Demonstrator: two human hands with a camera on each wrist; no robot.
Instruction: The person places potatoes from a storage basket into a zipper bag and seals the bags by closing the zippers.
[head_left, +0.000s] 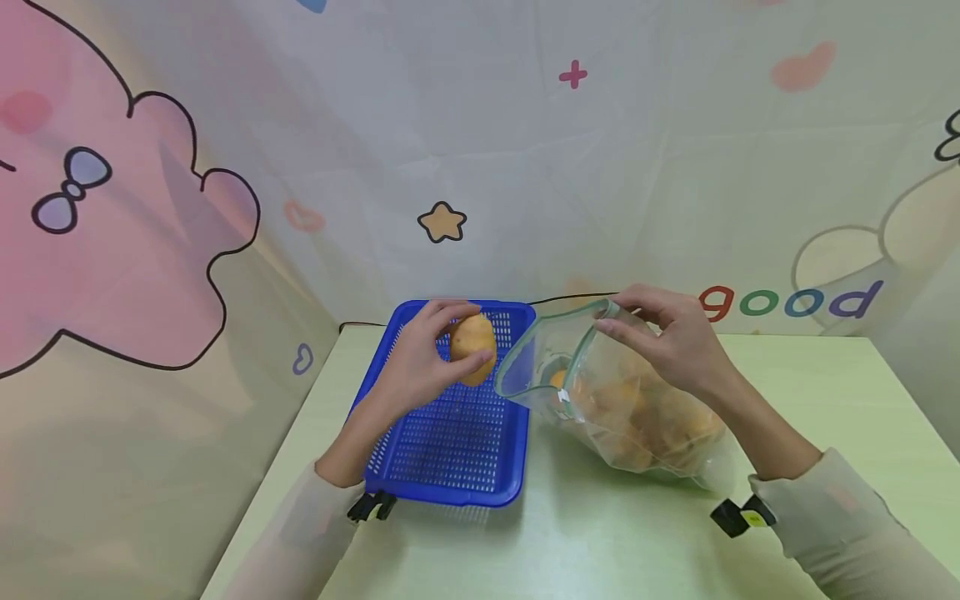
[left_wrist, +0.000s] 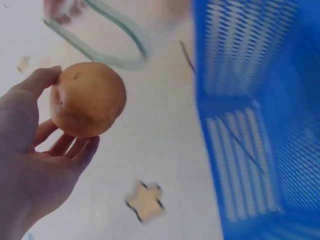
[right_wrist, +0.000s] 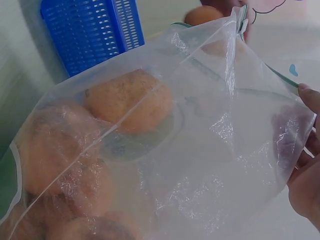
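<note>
My left hand (head_left: 420,358) grips a yellowish-brown potato (head_left: 472,346) between thumb and fingers, above a blue plastic basket (head_left: 521,467). The same potato (left_wrist: 89,99) fills the fingertips in the left wrist view. To the right, my right hand (head_left: 671,337) pinches the green-edged rim of a see-through mesh bag (head_left: 600,433). The bag's mouth gapes toward the basket. Several potatoes lie inside, one potato (right_wrist: 132,100) showing through the mesh in the right wrist view; the others are blurred by the fabric. No potato shows in the basket.
A pale green table (head_left: 600,550) carries the basket and the bag. Behind it hangs a printed cloth (head_left: 510,225) with cartoon shapes. A thin dark cord (head_left: 570,297) runs along the table's back edge. Dark straps with small devices sit at both wrists.
</note>
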